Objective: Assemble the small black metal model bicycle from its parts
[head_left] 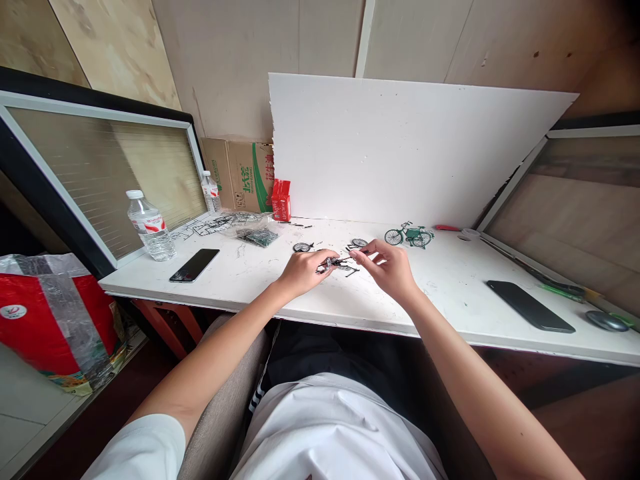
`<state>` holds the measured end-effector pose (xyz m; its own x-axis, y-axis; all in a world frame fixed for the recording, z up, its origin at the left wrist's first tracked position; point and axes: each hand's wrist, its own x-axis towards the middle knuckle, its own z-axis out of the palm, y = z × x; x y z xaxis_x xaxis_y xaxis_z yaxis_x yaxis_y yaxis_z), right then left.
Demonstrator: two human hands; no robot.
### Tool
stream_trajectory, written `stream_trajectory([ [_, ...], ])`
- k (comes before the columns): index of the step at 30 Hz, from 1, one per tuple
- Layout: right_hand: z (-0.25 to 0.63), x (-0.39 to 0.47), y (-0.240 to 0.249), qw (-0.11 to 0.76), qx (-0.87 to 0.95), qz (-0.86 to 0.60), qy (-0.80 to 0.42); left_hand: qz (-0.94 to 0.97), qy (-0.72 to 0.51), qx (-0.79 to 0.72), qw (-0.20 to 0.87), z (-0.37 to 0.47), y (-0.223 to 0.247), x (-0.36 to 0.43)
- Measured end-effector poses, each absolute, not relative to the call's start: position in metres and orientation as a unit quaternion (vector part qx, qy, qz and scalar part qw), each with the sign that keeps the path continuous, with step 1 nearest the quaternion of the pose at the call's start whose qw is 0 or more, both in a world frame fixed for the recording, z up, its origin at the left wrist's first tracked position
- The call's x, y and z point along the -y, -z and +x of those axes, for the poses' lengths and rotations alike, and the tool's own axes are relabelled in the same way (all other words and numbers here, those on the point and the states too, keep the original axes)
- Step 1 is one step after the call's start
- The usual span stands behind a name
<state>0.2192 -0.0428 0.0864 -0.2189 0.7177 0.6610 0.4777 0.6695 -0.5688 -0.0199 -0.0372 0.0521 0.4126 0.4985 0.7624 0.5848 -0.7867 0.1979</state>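
My left hand is closed around a small dark model bicycle assembly with a shiny metallic bit, held just above the white table. The fingers of my right hand pinch a thin dark part at the right side of that assembly; its exact shape is too small to make out. Just beyond my hands lie a small dark spoked wheel piece and another spoked wheel. A green model bicycle stands upright behind my right hand.
On the white table are a phone, a water bottle, a bag of small parts and dark part frames. A red box stands farther back. To the right lie a black phone and a mouse.
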Motion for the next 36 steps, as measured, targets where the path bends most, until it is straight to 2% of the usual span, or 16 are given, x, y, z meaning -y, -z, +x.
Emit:
stream_trajectory([
  [6, 0.219, 0.042, -0.086, 0.471, 0.777, -0.406, -0.099, -0.84, 0.428, 0.33, 0.045, -0.02, -0.052, 0.038],
  [25, 0.227, 0.045, -0.091, 0.308, 0.843, -0.417, -0.146, -0.845, 0.406, 0.341, 0.073, -0.023, -0.047, 0.032],
  [36, 0.227, 0.041, -0.087, 0.293, 0.842, -0.415, -0.182, -0.854, 0.391, 0.334, 0.086, -0.026, -0.041, 0.027],
])
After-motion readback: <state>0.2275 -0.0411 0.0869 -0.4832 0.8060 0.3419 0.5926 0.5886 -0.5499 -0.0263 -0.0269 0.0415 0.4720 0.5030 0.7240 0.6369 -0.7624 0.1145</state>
